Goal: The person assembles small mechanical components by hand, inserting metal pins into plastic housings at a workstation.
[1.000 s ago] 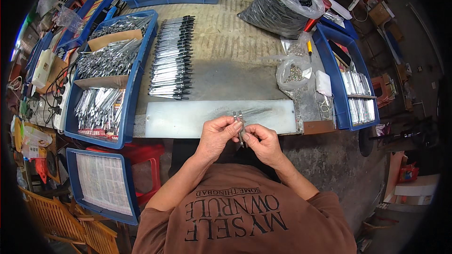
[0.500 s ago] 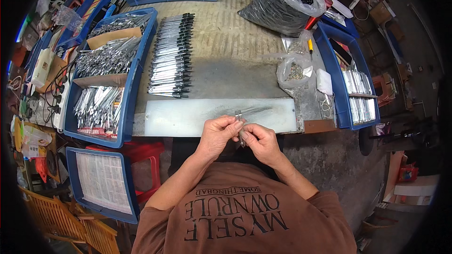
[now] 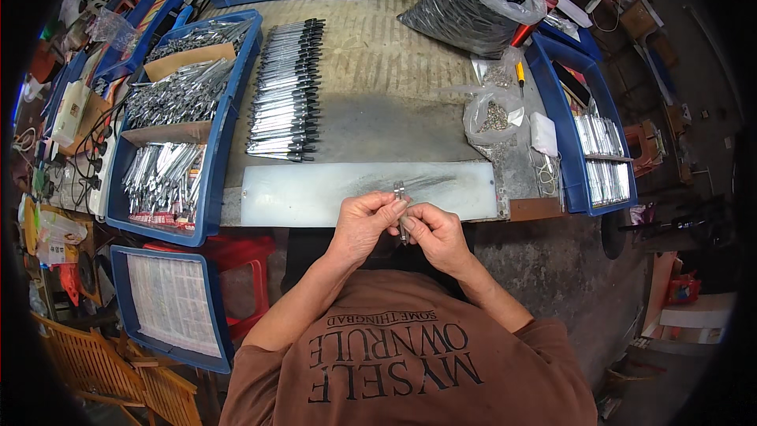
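Just in front of my body, over the near edge of a pale board point(image 3: 307, 196), my hands meet on a slim silver metal rod point(image 3: 399, 188). My left hand point(image 3: 364, 229) pinches its upper part between thumb and fingers. Lower down, my right hand point(image 3: 436, 237) closes around it from the other side. The rod stands roughly lengthwise to me, its top poking out above the fingers and a dark end showing below. Its middle is hidden by my fingertips. Beyond the board lies a neat row of silver rods with black ends point(image 3: 285, 95).
To the left stands a blue divided bin point(image 3: 211, 197) of silver rods; below it, another blue tray point(image 3: 213, 308) beside a red stool point(image 3: 256, 268). A large bag of black parts point(image 3: 465, 28), a small bag of metal bits point(image 3: 493, 118) and a blue bin point(image 3: 579, 197) sit right.
The view has shifted very slightly. Both hands keep their hold on the rod in nearly the same place, with only a slight shift of the fingers.
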A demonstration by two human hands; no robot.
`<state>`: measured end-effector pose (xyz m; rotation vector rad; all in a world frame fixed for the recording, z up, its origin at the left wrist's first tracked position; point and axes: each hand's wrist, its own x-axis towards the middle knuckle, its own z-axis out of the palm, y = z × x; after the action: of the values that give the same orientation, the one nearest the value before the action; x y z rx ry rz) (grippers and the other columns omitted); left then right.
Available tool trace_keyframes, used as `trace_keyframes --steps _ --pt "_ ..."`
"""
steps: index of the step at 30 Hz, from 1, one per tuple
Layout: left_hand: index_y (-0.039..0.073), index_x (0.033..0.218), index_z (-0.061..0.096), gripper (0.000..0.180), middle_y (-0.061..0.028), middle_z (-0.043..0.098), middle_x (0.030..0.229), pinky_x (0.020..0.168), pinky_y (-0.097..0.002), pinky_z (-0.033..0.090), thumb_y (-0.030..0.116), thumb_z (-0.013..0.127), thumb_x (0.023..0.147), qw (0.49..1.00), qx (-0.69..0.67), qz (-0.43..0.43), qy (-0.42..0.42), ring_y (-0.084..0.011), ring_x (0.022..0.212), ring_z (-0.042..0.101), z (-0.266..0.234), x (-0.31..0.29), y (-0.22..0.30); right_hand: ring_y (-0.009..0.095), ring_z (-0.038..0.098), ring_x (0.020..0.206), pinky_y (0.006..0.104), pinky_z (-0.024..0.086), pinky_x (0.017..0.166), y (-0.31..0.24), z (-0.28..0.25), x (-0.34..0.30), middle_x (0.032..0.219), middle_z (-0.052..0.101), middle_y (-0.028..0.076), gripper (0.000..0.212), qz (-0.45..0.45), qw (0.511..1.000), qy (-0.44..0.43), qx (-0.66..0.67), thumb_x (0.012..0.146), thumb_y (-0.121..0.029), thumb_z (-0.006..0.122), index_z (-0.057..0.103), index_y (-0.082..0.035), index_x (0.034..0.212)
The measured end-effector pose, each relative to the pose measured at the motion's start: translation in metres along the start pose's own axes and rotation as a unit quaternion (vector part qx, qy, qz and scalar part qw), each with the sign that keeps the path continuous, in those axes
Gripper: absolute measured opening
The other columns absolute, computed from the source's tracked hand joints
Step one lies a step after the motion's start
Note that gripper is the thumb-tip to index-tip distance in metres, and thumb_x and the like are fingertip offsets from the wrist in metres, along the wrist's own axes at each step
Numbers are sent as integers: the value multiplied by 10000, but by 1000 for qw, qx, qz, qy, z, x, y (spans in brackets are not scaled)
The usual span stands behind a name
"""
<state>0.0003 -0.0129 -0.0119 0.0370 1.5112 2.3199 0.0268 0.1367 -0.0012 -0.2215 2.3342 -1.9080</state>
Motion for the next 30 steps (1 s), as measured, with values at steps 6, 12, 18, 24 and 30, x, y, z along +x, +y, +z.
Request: trace_keyframes --steps 6,12,18,24,30 --pt "-28 913 644 157 -34 592 715 535 -200 457 99 608 829 1000 -2 4 5 -79 595 529 1 -1 0 64 517 557 223 432 497 -1 1 -1 657 588 27 125 0 1000 -1 8 871 -116 544 592 -3 850" --pt "-26 909 646 151 -31 592 719 534 -200 457 95 608 829 1000 -3 5 5 -78 595 527 2 -2 0 64 515 548 223 430 491 -1 1 -2 646 584 23 130 -2 1000 -1 7 871 -123 544 590 -4 846" --pt "-23 899 647 148 -28 588 717 531 -198 451 101 611 828 1000 16 12 -2 -74 593 519 1 -2 1 66 526 553 223 430 490 -2 1 -2 648 593 33 128 -9 1000 -1 -7 867 -113 547 596 -2 827" --pt "-17 900 647 147 -26 586 713 529 -195 447 106 613 828 1000 20 -5 -4 -74 591 517 0 2 2 72 530 544 229 430 483 -1 0 1 634 594 37 129 -12 1000 -6 -18 865 -110 550 595 -1 812" --pt "-14 852 644 125 -24 583 708 525 -189 439 105 610 831 1000 18 -1 -11 -72 589 512 0 0 3 76 533 555 234 431 491 -2 1 0 643 596 41 122 6 1000 -9 -18 860 -108 553 590 -2 811"
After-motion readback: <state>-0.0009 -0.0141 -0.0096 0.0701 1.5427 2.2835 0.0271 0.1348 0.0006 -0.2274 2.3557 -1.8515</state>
